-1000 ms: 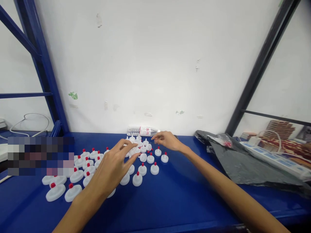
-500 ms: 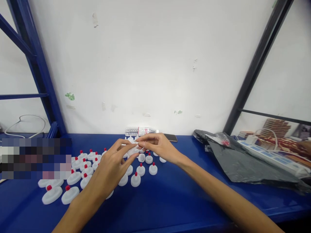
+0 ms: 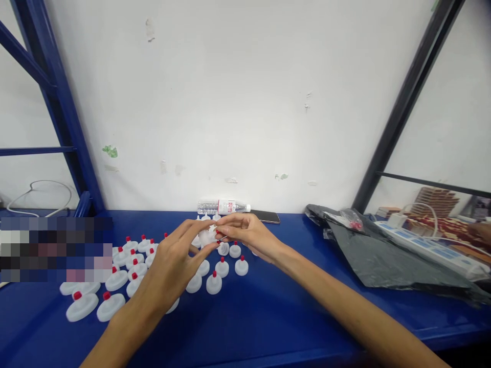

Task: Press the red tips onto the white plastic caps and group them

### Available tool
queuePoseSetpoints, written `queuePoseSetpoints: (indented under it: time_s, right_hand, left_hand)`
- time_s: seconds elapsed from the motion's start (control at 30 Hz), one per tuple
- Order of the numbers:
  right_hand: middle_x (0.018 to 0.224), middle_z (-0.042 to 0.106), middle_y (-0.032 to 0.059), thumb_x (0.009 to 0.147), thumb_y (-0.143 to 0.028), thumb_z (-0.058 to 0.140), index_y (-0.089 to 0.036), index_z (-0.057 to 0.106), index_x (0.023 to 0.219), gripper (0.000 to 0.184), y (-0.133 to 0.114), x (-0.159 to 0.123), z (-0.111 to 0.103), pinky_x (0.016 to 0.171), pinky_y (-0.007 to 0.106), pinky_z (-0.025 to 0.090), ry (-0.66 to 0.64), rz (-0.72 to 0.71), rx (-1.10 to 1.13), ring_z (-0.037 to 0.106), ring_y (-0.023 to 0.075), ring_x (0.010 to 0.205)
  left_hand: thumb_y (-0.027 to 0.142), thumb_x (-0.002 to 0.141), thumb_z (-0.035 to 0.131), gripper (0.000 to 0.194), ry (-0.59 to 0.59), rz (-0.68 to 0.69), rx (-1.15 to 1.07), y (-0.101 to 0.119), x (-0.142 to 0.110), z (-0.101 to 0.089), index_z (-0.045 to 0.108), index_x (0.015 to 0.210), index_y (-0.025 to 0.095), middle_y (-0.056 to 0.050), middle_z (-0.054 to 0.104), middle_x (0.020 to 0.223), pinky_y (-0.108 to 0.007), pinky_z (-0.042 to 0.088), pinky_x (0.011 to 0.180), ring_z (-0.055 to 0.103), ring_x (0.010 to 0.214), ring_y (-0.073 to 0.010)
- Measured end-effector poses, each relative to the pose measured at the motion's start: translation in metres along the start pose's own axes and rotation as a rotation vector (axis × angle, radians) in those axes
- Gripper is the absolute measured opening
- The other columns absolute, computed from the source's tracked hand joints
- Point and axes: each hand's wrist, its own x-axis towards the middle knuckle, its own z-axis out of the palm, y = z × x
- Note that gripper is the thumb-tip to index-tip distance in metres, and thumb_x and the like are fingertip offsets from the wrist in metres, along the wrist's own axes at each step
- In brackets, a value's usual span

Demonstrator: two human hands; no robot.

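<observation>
Above the middle of the table, my left hand [image 3: 178,253] is closed on a white plastic nozzle cap [image 3: 207,236], thumb below and fingers above. My right hand [image 3: 245,230] meets it from the right, thumb and fingers pinched around a small red tip cap [image 3: 218,233] at the nozzle cap's side. The fingers partly cover both pieces, so whether the red tip is seated cannot be seen. Around and below my hands stand several white caps with red tips [image 3: 214,283]. Just behind the hands are several white caps without red tips [image 3: 206,217].
A clear plastic bottle [image 3: 226,207] lies along the wall beside a dark phone [image 3: 264,217]. Many wider red-tipped caps [image 3: 82,306] stand at left. A grey plastic bag [image 3: 368,255] and a white power strip [image 3: 429,245] lie at right on the blue table [image 3: 287,327].
My right fingers have shifted slightly at the nozzle cap, and red now shows at their tips. My left hand keeps its hold almost in place.
</observation>
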Motion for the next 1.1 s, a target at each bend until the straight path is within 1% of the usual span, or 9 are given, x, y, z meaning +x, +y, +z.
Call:
queuePoseSetpoints:
  time_s: [0.1,0.23,0.4,0.5,0.57,0.67,0.77,0.9,1.1]
  right_hand:
    - [0.087,0.070,0.0018,0.085,-0.035,0.078,-0.021,0.077,0.101,0.021,-0.004,-0.002,-0.001,0.078,0.029,0.053,-0.087,0.095,0.059,0.066,0.0139,0.082]
    - [0.081,0.065,0.0014,0.093,-0.037,0.067,-0.019,0.076,0.107,0.023,-0.010,-0.005,0.000,0.066,0.023,0.049,-0.217,0.175,0.142,0.058,0.0105,0.068]
    - [0.084,0.068,0.0030,0.093,-0.036,0.067,-0.019,0.076,0.102,0.021,-0.008,-0.004,0.001,0.066,0.023,0.049,-0.202,0.173,0.130,0.059,0.0105,0.069]
    - [0.086,0.070,0.0044,0.093,-0.038,0.067,-0.018,0.075,0.100,0.023,-0.011,0.000,-0.009,0.069,0.024,0.050,-0.163,0.126,0.082,0.062,0.0110,0.071]
    - [0.087,0.071,0.0050,0.092,-0.039,0.067,-0.016,0.075,0.101,0.025,-0.015,0.005,-0.025,0.069,0.024,0.051,-0.094,0.066,-0.019,0.064,0.0115,0.073]
    - [0.085,0.072,0.0059,0.094,-0.037,0.064,-0.015,0.075,0.099,0.025,-0.020,0.011,-0.060,0.068,0.024,0.051,0.105,0.022,-0.329,0.066,0.0123,0.072]
    - [0.084,0.073,0.0084,0.096,-0.030,0.057,-0.013,0.075,0.094,0.025,-0.016,0.012,-0.097,0.065,0.023,0.051,0.271,0.169,-0.628,0.067,0.0133,0.071]
    - [0.083,0.075,0.0106,0.094,-0.024,0.052,-0.012,0.076,0.088,0.027,-0.001,0.007,-0.120,0.063,0.022,0.052,0.219,0.394,-0.774,0.069,0.0142,0.070]
    - [0.082,0.076,0.0077,0.092,-0.025,0.050,-0.015,0.076,0.086,0.028,0.010,0.005,-0.119,0.057,0.022,0.049,0.133,0.443,-0.897,0.067,0.0133,0.064]
  left_hand:
    - [0.044,0.096,0.062,0.038,0.025,0.012,-0.053,0.003,0.001,-0.001,0.060,0.126,0.022,-0.008,0.072,0.117,-0.028,0.065,0.064,0.074,0.090,-0.0201]
    - [0.044,0.095,0.063,0.038,0.009,0.023,-0.115,0.007,0.003,-0.001,0.060,0.125,0.022,-0.008,0.073,0.113,-0.026,0.065,0.062,0.074,0.097,-0.0217]
    - [0.049,0.094,0.063,0.046,-0.053,0.000,-0.150,0.008,0.003,0.002,0.057,0.132,0.023,-0.008,0.070,0.119,-0.026,0.065,0.064,0.072,0.103,-0.0229]
    - [0.052,0.094,0.062,0.053,-0.104,-0.060,-0.094,0.009,0.002,0.000,0.051,0.139,0.027,-0.008,0.063,0.130,-0.027,0.064,0.062,0.072,0.102,-0.0236]
    - [0.050,0.096,0.058,0.050,-0.096,-0.120,-0.033,0.011,0.002,-0.003,0.049,0.141,0.030,-0.007,0.060,0.133,-0.028,0.062,0.060,0.073,0.090,-0.0202]
    - [0.045,0.100,0.051,0.039,-0.049,-0.177,0.010,0.014,0.002,-0.007,0.051,0.137,0.032,-0.004,0.061,0.125,-0.028,0.058,0.059,0.068,0.071,-0.0136]
    - [0.042,0.102,0.048,0.035,-0.047,-0.192,0.022,0.015,0.002,-0.009,0.053,0.134,0.032,-0.003,0.061,0.120,-0.028,0.055,0.056,0.063,0.063,-0.0111]
    - [0.041,0.102,0.046,0.035,-0.069,-0.189,0.034,0.013,0.001,-0.008,0.052,0.135,0.031,-0.004,0.060,0.120,-0.027,0.051,0.052,0.060,0.058,-0.0097]
    - [0.041,0.103,0.044,0.035,-0.079,-0.187,0.039,0.013,0.001,-0.007,0.053,0.135,0.029,-0.005,0.061,0.118,-0.030,0.052,0.058,0.060,0.059,-0.0111]
